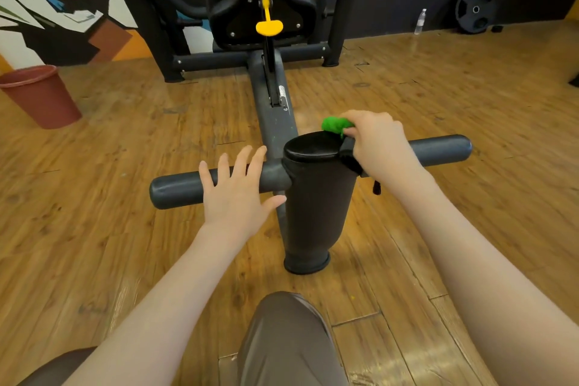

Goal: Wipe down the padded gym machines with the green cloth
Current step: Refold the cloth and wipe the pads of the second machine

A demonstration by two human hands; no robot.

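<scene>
Left hand: the left hand (236, 194) sits in the centre of the frame with its fingers (241, 163) straight and spread, laid over the left crossbar (181, 186) of the gym machine; it holds nothing.
Right hand: the right hand (380, 142) is right of centre, its fingers curled round the bunched green cloth (335, 125), knuckles up.
Green cloth: it pokes out from the right hand toward the left, at the far right edge of the black pad (311, 147); whether it touches the pad cannot be told.
Black pad: an oval padded top on a dark tapered post (316, 210) at mid-frame, where the two crossbars meet.
Right crossbar: the right crossbar (445, 149) runs out from under the right hand toward the right edge.
Machine frame: a dark rail (272, 110) runs up the frame to a black seat with a yellow lever (268, 25) at top centre.
Floor: wooden planks (125, 135); a reddish bin (44, 97) at left, a water bottle (420, 21) and a weight plate (474, 14) at upper right by the dark wall.
</scene>
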